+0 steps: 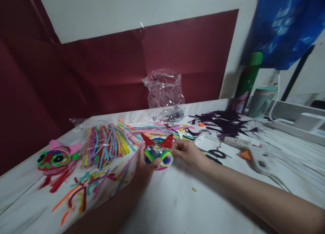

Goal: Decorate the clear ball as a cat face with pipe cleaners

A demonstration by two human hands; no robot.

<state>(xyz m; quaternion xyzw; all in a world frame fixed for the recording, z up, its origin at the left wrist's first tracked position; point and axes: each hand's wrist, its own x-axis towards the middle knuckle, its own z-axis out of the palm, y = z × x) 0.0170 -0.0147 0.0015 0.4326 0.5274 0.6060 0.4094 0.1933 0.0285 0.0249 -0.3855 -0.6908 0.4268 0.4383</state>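
Note:
A small round animal head [158, 146] made of coiled, colourful pipe cleaners is held just above the table. It has red pointed ears and large eyes ringed in yellow, green and blue. My left hand [148, 164] grips it from the left side, thumb across its lower front. At its right edge, just below the right ear, the fingers of my right hand [186, 153] are pinched together; what lies between them is too small to make out. A finished-looking pink and red pipe-cleaner animal [57, 161] with green-ringed eyes stands at the far left.
Behind my left arm lie a bundle of pipe cleaners [105, 146] and cut pieces [83, 186]. Black-handled scissors [215, 154] and a hot glue gun [259, 157] lie on the right. Farther back are purple tassels [225, 122], a clear plastic bag [165, 88] and a lidded cup [261, 102].

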